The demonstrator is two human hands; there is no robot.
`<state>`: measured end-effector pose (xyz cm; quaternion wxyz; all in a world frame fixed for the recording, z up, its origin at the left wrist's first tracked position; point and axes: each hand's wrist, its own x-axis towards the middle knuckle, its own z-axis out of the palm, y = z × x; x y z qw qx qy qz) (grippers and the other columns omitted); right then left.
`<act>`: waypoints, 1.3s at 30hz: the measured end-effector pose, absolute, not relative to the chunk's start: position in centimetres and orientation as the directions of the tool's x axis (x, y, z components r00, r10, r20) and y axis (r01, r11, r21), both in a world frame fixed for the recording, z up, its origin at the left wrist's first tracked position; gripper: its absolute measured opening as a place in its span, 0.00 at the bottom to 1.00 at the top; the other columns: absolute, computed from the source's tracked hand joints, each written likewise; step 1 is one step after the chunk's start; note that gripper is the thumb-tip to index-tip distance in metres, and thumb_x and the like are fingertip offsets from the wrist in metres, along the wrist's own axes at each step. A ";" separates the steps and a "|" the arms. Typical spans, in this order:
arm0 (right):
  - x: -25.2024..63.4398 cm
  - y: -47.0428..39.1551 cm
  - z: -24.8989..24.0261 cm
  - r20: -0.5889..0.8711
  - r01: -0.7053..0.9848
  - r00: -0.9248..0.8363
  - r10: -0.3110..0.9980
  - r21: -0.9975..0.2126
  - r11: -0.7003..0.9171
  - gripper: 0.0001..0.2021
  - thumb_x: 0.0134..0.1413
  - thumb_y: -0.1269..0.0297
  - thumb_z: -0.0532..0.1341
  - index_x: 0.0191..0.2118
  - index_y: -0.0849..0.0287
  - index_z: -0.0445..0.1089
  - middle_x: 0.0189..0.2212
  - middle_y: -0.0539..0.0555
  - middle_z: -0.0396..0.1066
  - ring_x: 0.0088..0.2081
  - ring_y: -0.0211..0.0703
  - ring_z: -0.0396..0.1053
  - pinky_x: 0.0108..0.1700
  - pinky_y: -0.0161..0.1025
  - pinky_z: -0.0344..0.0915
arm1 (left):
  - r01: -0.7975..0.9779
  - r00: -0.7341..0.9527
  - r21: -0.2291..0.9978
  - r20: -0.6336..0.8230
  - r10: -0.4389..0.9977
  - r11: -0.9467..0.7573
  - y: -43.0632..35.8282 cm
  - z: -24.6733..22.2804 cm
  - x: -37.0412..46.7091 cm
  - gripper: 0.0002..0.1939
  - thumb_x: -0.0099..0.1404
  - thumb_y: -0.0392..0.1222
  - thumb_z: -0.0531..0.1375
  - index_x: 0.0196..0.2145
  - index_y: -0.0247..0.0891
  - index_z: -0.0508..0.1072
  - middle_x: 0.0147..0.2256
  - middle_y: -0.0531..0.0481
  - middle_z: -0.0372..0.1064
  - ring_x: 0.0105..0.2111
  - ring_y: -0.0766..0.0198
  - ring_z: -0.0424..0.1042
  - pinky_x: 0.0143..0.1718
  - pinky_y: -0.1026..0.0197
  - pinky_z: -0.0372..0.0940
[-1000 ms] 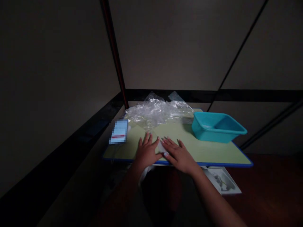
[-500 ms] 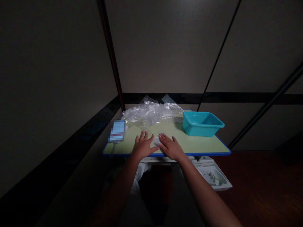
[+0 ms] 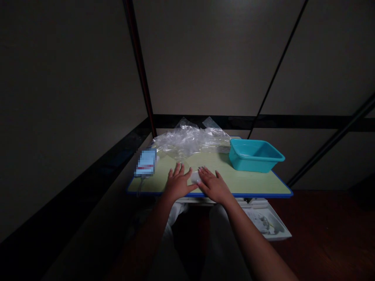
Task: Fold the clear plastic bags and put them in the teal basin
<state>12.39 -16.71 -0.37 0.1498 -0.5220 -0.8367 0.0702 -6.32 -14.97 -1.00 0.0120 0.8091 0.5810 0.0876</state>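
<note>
Head view, left of centre: a pixelated blue-white screen [image 3: 146, 162] lies by the left edge of the pale green table [image 3: 249, 182], with bare surface between it and the left hand [image 3: 178, 186]. That hand is palm down, its fingers spread wide and pointing up the frame, its thumb turned inward, its wrist over the blue front edge. Above the hands in the frame, crumpled clear plastic [image 3: 189, 138] covers the table's far left and middle. At centre, a small whitish piece [image 3: 195, 177] lies flat between the hands, at the right thumb. The right hand [image 3: 215, 187] is palm down too, fingers closer together, angled up and left. Bare table separates it from the turquoise bin [image 3: 253, 163], near the right edge. Lower right, below the tabletop, sits a white tray [image 3: 279, 230].
</note>
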 end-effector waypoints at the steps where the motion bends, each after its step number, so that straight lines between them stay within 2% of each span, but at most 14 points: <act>1: 12.4 -16.8 -0.3 0.198 0.851 -0.406 0.892 -0.273 0.448 0.30 0.62 0.48 0.44 0.65 0.57 0.47 0.64 0.57 0.47 0.65 0.47 0.41 0.61 0.62 0.40 | 0.938 0.309 0.119 0.127 0.942 -0.324 -15.0 -1.0 -6.3 0.40 0.58 0.68 0.51 0.63 0.49 0.51 0.64 0.41 0.42 0.65 0.49 0.29 0.60 0.39 0.36; 4: 12.5 -17.4 -0.1 0.276 0.839 -0.411 0.869 -0.258 0.479 0.30 0.61 0.49 0.47 0.65 0.56 0.46 0.64 0.57 0.46 0.65 0.48 0.42 0.61 0.60 0.40 | 0.940 0.309 0.113 0.121 0.944 -0.322 -14.9 -1.0 -6.4 0.40 0.57 0.67 0.53 0.63 0.49 0.51 0.65 0.41 0.42 0.65 0.49 0.29 0.60 0.40 0.36; 7: 12.7 -18.4 -0.3 0.319 0.808 -0.473 0.821 -0.214 0.549 0.27 0.61 0.50 0.48 0.63 0.54 0.52 0.63 0.56 0.50 0.64 0.48 0.44 0.62 0.58 0.38 | 0.937 0.316 0.118 0.118 0.941 -0.329 -14.9 -1.0 -6.4 0.41 0.57 0.68 0.52 0.63 0.48 0.51 0.65 0.41 0.41 0.65 0.49 0.29 0.60 0.39 0.37; 10: 12.9 -19.4 -0.9 0.319 0.809 -0.493 0.809 -0.173 0.561 0.25 0.61 0.52 0.48 0.61 0.56 0.56 0.61 0.58 0.55 0.63 0.49 0.47 0.62 0.58 0.37 | 0.934 0.320 0.129 0.117 0.940 -0.334 -15.0 -0.9 -6.4 0.43 0.56 0.71 0.49 0.63 0.47 0.51 0.65 0.40 0.41 0.65 0.48 0.29 0.59 0.39 0.36; 20: 13.4 -20.1 -1.7 0.299 0.837 -0.467 0.832 -0.153 0.525 0.26 0.61 0.53 0.49 0.62 0.55 0.53 0.62 0.57 0.53 0.63 0.50 0.47 0.62 0.60 0.34 | 0.932 0.316 0.137 0.150 0.937 -0.337 -15.2 -0.8 -6.4 0.42 0.57 0.71 0.48 0.63 0.47 0.50 0.65 0.39 0.41 0.65 0.48 0.30 0.60 0.39 0.37; 24: 13.3 -20.3 -1.7 0.311 0.821 -0.460 0.831 -0.208 0.532 0.25 0.60 0.53 0.50 0.61 0.54 0.56 0.62 0.57 0.52 0.63 0.51 0.47 0.62 0.60 0.33 | 0.922 0.318 0.167 0.192 0.929 -0.350 -15.7 -0.3 -6.4 0.36 0.61 0.67 0.46 0.63 0.52 0.50 0.65 0.45 0.40 0.65 0.47 0.31 0.60 0.40 0.38; 26: 13.5 -20.3 -1.6 0.353 0.780 -0.424 0.834 -0.326 0.534 0.24 0.60 0.54 0.51 0.60 0.52 0.58 0.63 0.56 0.51 0.63 0.50 0.48 0.63 0.59 0.35 | 0.923 0.308 0.177 0.188 0.933 -0.341 -15.9 -0.1 -6.3 0.31 0.63 0.64 0.47 0.62 0.55 0.52 0.65 0.49 0.40 0.65 0.48 0.31 0.60 0.41 0.38; 29: 14.0 -19.7 -0.6 0.420 0.563 -0.225 0.879 -0.681 0.469 0.22 0.59 0.53 0.50 0.57 0.52 0.62 0.61 0.56 0.55 0.61 0.49 0.52 0.61 0.55 0.47 | 0.924 0.300 0.186 0.189 0.935 -0.334 -16.1 0.1 -6.3 0.28 0.63 0.62 0.49 0.60 0.58 0.55 0.65 0.53 0.40 0.65 0.48 0.31 0.60 0.42 0.38; 30: 14.3 -19.3 -0.1 0.387 0.425 -0.129 0.913 -0.810 0.404 0.22 0.59 0.51 0.50 0.55 0.53 0.63 0.59 0.56 0.58 0.60 0.50 0.54 0.59 0.54 0.52 | 0.923 0.300 0.190 0.191 0.934 -0.336 -16.1 0.1 -6.3 0.28 0.63 0.62 0.50 0.60 0.59 0.55 0.65 0.54 0.41 0.65 0.48 0.31 0.60 0.42 0.37; 32: 15.1 -18.2 1.2 0.186 0.092 0.008 0.983 -0.979 0.185 0.22 0.59 0.49 0.48 0.53 0.53 0.64 0.55 0.58 0.64 0.57 0.52 0.59 0.52 0.55 0.62 | 0.920 0.303 0.199 0.192 0.934 -0.339 -16.1 0.0 -6.3 0.29 0.62 0.63 0.51 0.59 0.59 0.57 0.65 0.54 0.40 0.65 0.47 0.30 0.60 0.41 0.37; 33: 15.5 -17.6 1.8 0.056 -0.047 0.012 0.998 -0.997 0.056 0.22 0.58 0.49 0.48 0.52 0.54 0.64 0.53 0.58 0.65 0.57 0.53 0.60 0.49 0.55 0.65 | 0.918 0.304 0.203 0.189 0.934 -0.340 -16.0 0.0 -6.4 0.29 0.61 0.64 0.51 0.59 0.60 0.58 0.65 0.55 0.40 0.65 0.47 0.30 0.60 0.41 0.36; 35: 16.4 -16.3 2.8 -0.112 -0.213 -0.047 0.993 -0.970 -0.119 0.19 0.57 0.51 0.50 0.49 0.54 0.63 0.52 0.59 0.66 0.57 0.53 0.59 0.46 0.56 0.67 | 0.916 0.308 0.209 0.184 0.933 -0.343 -15.9 -0.1 -6.4 0.30 0.60 0.65 0.52 0.58 0.60 0.58 0.65 0.55 0.40 0.65 0.47 0.30 0.60 0.41 0.36; 39: 17.1 -14.6 3.8 -0.221 -0.286 -0.122 0.968 -0.926 -0.247 0.15 0.56 0.53 0.50 0.45 0.54 0.62 0.51 0.59 0.67 0.56 0.51 0.61 0.46 0.58 0.66 | 0.915 0.311 0.214 0.170 0.935 -0.343 -15.8 0.0 -6.4 0.31 0.58 0.66 0.54 0.58 0.60 0.59 0.65 0.55 0.40 0.65 0.46 0.30 0.61 0.40 0.35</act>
